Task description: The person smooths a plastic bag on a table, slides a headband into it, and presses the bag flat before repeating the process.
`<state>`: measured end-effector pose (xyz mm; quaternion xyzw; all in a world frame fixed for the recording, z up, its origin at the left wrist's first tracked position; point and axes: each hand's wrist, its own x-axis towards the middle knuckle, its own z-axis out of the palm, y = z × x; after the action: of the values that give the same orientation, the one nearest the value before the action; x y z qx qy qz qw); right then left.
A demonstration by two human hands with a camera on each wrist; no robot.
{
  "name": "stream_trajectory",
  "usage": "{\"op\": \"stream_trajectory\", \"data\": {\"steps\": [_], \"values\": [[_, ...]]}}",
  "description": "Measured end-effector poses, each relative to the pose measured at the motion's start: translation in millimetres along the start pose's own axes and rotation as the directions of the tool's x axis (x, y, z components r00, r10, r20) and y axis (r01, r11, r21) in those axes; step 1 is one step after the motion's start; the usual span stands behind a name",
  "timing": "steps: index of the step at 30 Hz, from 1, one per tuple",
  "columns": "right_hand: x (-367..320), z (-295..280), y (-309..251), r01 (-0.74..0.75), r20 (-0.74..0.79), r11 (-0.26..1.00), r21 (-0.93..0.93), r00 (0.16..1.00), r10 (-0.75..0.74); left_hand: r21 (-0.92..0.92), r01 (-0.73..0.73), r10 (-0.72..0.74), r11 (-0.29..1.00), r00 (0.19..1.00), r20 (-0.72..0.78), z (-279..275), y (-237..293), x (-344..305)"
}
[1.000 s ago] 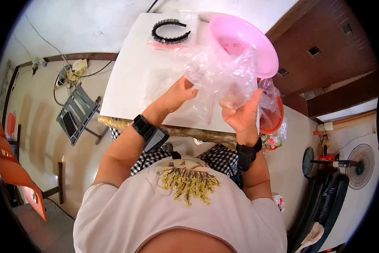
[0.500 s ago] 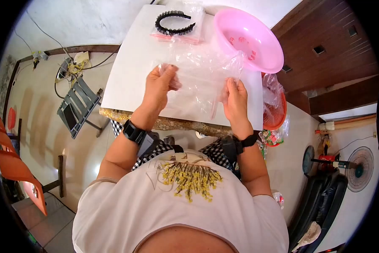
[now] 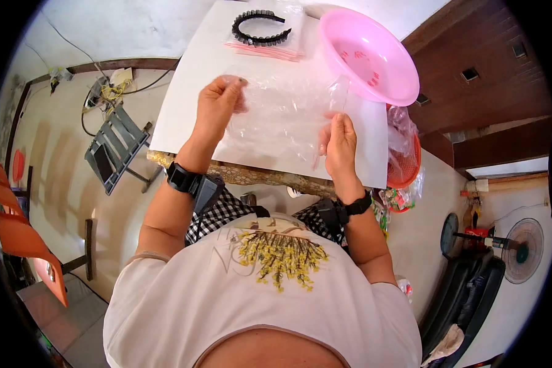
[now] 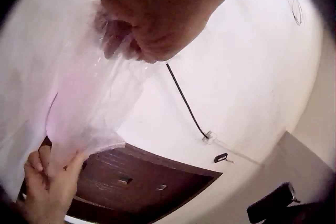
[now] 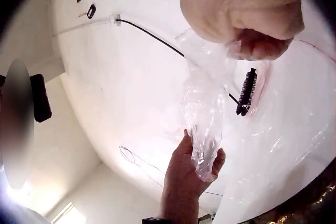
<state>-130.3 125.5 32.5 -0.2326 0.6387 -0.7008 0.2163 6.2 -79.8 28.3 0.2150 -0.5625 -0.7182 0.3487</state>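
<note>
Stretched between both hands over the white table is a clear plastic bag (image 3: pixel 282 113). My left hand (image 3: pixel 217 104) pinches its left edge, thumb on top, and my right hand (image 3: pixel 340 147) grips the right edge. In the left wrist view the left hand (image 4: pixel 157 14) is curled round the gathered plastic (image 4: pixel 100 87), with the right hand (image 4: pixel 52 187) below. The right wrist view shows the right hand (image 5: pixel 247 14) at one end of the bag (image 5: pixel 205 103) and the left hand (image 5: pixel 189 176) at the other. A black headband (image 3: pixel 260 30) lies on flat clear bags with pink edges (image 3: pixel 266 52).
A pink basin (image 3: pixel 380 67) stands at the table's back right. Beside the table's right edge is a red basket (image 3: pixel 408 165) holding plastic. To the left stands a folding stool (image 3: pixel 113 150) with a dark phone-like object on it. A fan (image 3: pixel 524 251) is at far right.
The crumpled plastic has been spread flatter between the hands. The left hand has moved left and up, and the right hand has closed on the bag's right edge after being spread open.
</note>
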Motion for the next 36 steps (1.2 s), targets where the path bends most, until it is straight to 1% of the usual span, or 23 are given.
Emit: {"op": "stream_trajectory", "data": {"steps": [2, 4, 6, 7, 10, 12, 13, 15, 18, 19, 20, 21, 22, 23, 24, 25, 27, 28, 29, 32, 34, 35, 36], "values": [[1.2, -4.2, 1.6, 0.034, -0.032, 0.997, -0.063, 0.999, -0.036, 0.032, -0.063, 0.067, 0.997, 0.988, -0.136, -1.1, 3.3, 4.2], [3.7, -8.4, 3.4, 0.044, -0.075, 0.987, -0.155, 0.996, -0.057, 0.091, -0.019, 0.035, 0.996, 0.985, -0.169, -2.2, 7.3, 3.0], [4.3, -13.3, 5.6, 0.038, -0.027, 0.984, -0.173, 0.999, -0.043, 0.153, 0.040, -0.006, 0.987, 0.976, -0.219, -4.4, 6.7, 4.2], [4.3, -14.3, 7.4, 0.035, -0.002, 0.983, -0.181, 0.999, -0.036, 0.217, 0.046, 0.004, 0.975, 0.975, -0.223, -6.9, 5.6, 5.0], [3.1, -13.7, 19.4, -0.044, -0.038, 0.982, -0.185, 0.999, 0.038, 0.378, 0.058, 0.028, 0.924, 0.975, -0.219, -18.9, -6.3, 12.2], [5.7, -14.9, 42.3, 0.029, -0.046, 0.932, -0.360, 0.998, -0.049, 0.469, 0.050, 0.061, 0.882, 0.974, -0.218, -25.5, -16.7, 19.4], [6.7, -15.9, 50.0, 0.065, -0.044, 0.893, -0.444, 0.995, -0.094, 0.603, 0.003, 0.164, 0.798, 0.961, -0.221, -29.0, -20.6, 24.2], [2.0, -14.0, 49.5, -0.045, -0.061, 0.842, -0.538, 0.998, 0.014, 0.824, -0.065, 0.357, 0.562, 0.918, -0.171, -30.5, -21.2, 29.1], [-0.4, -9.1, 43.5, -0.153, -0.086, 0.796, -0.585, 0.988, 0.127, 0.872, -0.295, 0.587, 0.390, 0.810, 0.011, -15.9, -8.9, 22.5], [-0.7, -9.5, 43.6, -0.181, -0.089, 0.788, -0.588, 0.983, 0.159, 0.848, -0.394, 0.562, 0.355, 0.815, 0.143, -8.3, -8.1, 18.4], [-0.6, -11.2, 43.6, -0.156, -0.075, 0.734, -0.661, 0.987, 0.142, 0.816, -0.470, 0.484, 0.338, 0.830, 0.277, -0.4, -13.6, 14.0], [1.1, -13.6, 42.9, -0.126, -0.058, 0.674, -0.728, 0.991, 0.123, 0.791, -0.557, 0.395, 0.254, 0.806, 0.440, 9.8, -15.4, 10.8], [2.3, -13.9, 40.6, -0.095, -0.038, 0.607, -0.789, 0.994, 0.105, 0.745, -0.643, 0.288, 0.179, 0.758, 0.585, 19.4, -17.1, 8.0], [1.2, -13.5, 35.8, 0.031, -0.013, 0.527, -0.849, 0.997, -0.079, 0.728, -0.665, 0.217, 0.169, 0.745, 0.631, 26.0, -21.2, 4.4], [-1.3, -10.2, 22.8, 0.142, 0.033, 0.419, -0.897, 0.966, -0.257, 0.710, -0.686, 0.144, 0.161, 0.728, 0.671, 30.6, -25.5, 1.8], [-2.7, -7.1, 12.8, 0.232, 0.095, 0.290, -0.929, 0.903, -0.419, 0.749, -0.644, -0.011, 0.152, 0.757, 0.653, 33.3, -27.6, 0.8], [0.4, 2.0, 5.3, 0.453, 0.328, 0.284, -0.845, 0.859, -0.394, 0.764, -0.622, -0.057, 0.170, 0.768, 0.638, 35.0, -32.4, -2.2], [3.1, 7.1, 5.6, 0.551, 0.433, 0.286, -0.784, 0.816, -0.383, 0.769, -0.614, -0.082, 0.177, 0.769, 0.633, 35.8, -33.7, -3.1], [8.1, 11.3, 10.9, 0.598, 0.529, 0.354, -0.719, 0.801, -0.280, 0.765, -0.622, -0.088, 0.167, 0.763, 0.640, 36.6, -33.4, -3.2], [24.1, 8.2, 40.5, 0.582, 0.594, 0.366, -0.726, 0.799, -0.093, 0.764, -0.631, -0.077, 0.136, 0.762, 0.643, 37.4, -32.0, -0.9], [26.8, 5.4, 49.7, 0.568, 0.551, 0.286, -0.772, 0.822, -0.145, 0.780, -0.613, -0.041, 0.123, 0.782, 0.622, 33.6, -34.8, -1.3], [27.8, 3.5, 53.5, 0.556, 0.529, 0.248, -0.793, 0.831, -0.171, 0.811, -0.575, -0.020, 0.105, 0.814, 0.580, 31.1, -34.3, -2.9], [29.1, 1.8, 53.3, 0.522, 0.517, 0.242, -0.818, 0.851, -0.091, 0.839, -0.536, -0.001, 0.089, 0.843, 0.538, 29.1, -31.7, -5.6]]}}
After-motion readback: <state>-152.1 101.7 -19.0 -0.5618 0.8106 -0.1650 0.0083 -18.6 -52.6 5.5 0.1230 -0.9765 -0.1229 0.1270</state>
